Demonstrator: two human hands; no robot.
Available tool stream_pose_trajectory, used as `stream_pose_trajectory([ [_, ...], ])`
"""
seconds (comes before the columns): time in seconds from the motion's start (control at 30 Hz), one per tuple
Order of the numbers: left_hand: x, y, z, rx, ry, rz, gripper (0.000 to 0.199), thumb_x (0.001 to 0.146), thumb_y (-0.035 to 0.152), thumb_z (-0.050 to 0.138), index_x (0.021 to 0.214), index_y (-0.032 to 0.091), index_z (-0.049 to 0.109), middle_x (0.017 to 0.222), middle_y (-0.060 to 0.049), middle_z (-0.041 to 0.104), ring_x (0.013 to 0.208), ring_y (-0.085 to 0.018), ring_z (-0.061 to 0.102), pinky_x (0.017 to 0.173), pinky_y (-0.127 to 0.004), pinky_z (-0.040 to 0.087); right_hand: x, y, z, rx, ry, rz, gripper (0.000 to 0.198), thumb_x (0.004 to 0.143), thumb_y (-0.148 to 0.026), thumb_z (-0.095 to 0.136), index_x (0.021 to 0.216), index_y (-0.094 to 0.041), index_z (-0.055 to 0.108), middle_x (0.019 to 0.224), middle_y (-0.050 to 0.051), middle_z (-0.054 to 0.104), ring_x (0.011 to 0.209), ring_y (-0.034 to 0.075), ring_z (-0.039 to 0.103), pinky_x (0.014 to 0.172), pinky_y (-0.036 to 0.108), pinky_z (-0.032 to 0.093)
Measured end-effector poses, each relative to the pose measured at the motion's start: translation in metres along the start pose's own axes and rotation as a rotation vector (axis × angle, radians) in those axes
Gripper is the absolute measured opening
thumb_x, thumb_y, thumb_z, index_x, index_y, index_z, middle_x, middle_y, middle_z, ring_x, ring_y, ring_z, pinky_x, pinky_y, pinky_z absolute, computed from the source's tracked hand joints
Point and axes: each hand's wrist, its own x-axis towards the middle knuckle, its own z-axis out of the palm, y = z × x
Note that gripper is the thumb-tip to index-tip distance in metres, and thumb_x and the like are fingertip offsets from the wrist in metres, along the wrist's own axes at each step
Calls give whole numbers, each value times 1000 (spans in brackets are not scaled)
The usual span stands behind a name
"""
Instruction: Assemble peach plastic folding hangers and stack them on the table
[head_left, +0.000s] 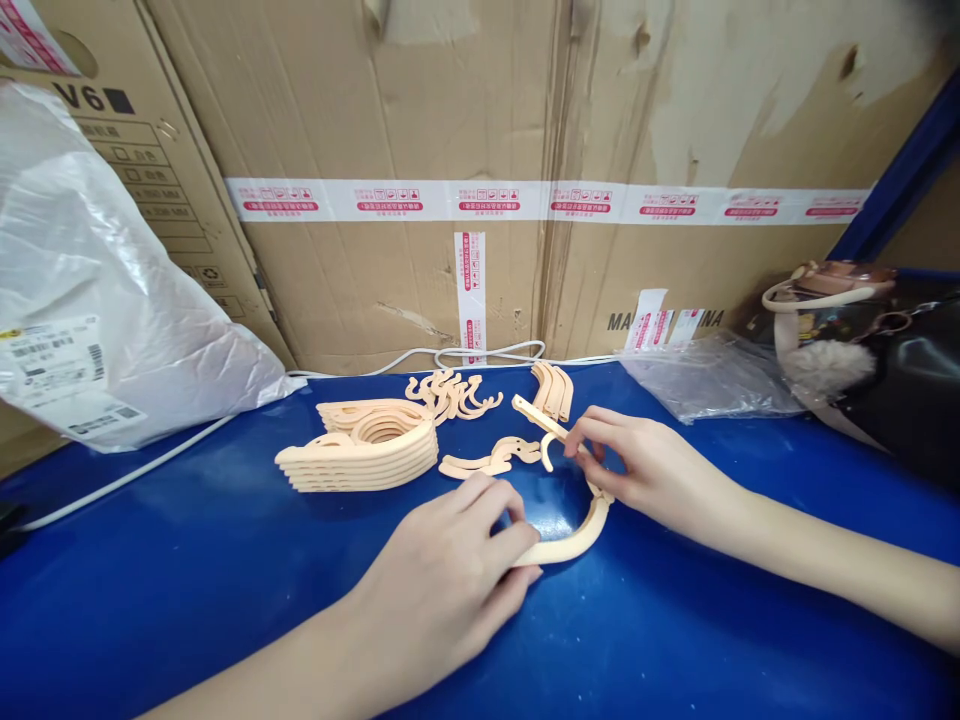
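Observation:
My left hand [457, 560] is closed on the lower end of a curved, cream-coloured folding hanger [574, 542]. The other side of the same hanger, by its small hook [548, 453], is pinched between the thumb and fingers of my right hand [634, 460]. One straight arm of the hanger points up and left past the right fingertips. The joint near that hand is partly hidden. Just beyond my left hand lie loose hanger pieces [487, 461]. To their left is a neat stack of folded hangers [356, 460].
Behind the work lie a heap of loose hooks [454, 395] and several curved hanger arms [553, 390]. A white cable [420, 352] runs along the cardboard boxes [390, 290]. A plastic mailing bag [112, 300] stands left; clear plastic [712, 380] and a black bag [907, 370] sit right.

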Motion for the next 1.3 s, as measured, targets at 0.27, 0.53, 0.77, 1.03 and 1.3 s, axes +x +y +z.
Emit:
stream_pose_trajectory([
  [0.27, 2, -13, 11, -58, -41, -242, 68, 92, 58, 42, 147, 21, 27, 152, -11, 31, 138, -31, 29, 109, -55, 29, 2, 9, -2, -289, -45, 12, 18, 86, -9, 45, 85, -19, 61, 83, 3, 61, 75, 16, 60, 62, 25, 42],
  [0.53, 1, -1, 2, 119, -26, -237, 35, 96, 31, 45, 127, 16, 52, 123, -12, 60, 108, -28, 58, 92, -46, 48, 2, 11, 1, -424, 27, 45, 12, 92, -17, 48, 86, -18, 58, 77, 2, 63, 68, 16, 60, 56, 25, 37],
  [0.77, -4, -4, 5, 344, -56, -130, 41, 84, -4, 35, 118, 10, 54, 106, -11, 67, 90, -24, 65, 78, -36, 55, -3, -12, -8, -234, -134, -470, 27, 94, -40, 49, 89, -17, 61, 90, 6, 59, 81, 18, 55, 75, 31, 43],
  [1.03, -5, -2, -3, 326, 188, -225, 41, 91, 4, 26, 125, 17, 45, 97, -7, 63, 86, -21, 63, 74, -33, 53, -11, -22, 3, -317, -65, -566, 28, 102, -26, 30, 89, -16, 52, 71, 2, 57, 58, 14, 49, 57, 28, 35],
  [1.3, 0, 4, -8, 166, 109, -341, 24, 100, 30, 26, 105, 21, 48, 94, -5, 60, 82, -22, 63, 62, -33, 49, -14, -22, 5, -443, -21, -637, 29, 103, -25, 30, 98, -14, 56, 65, 0, 59, 48, 12, 51, 47, 29, 30],
])
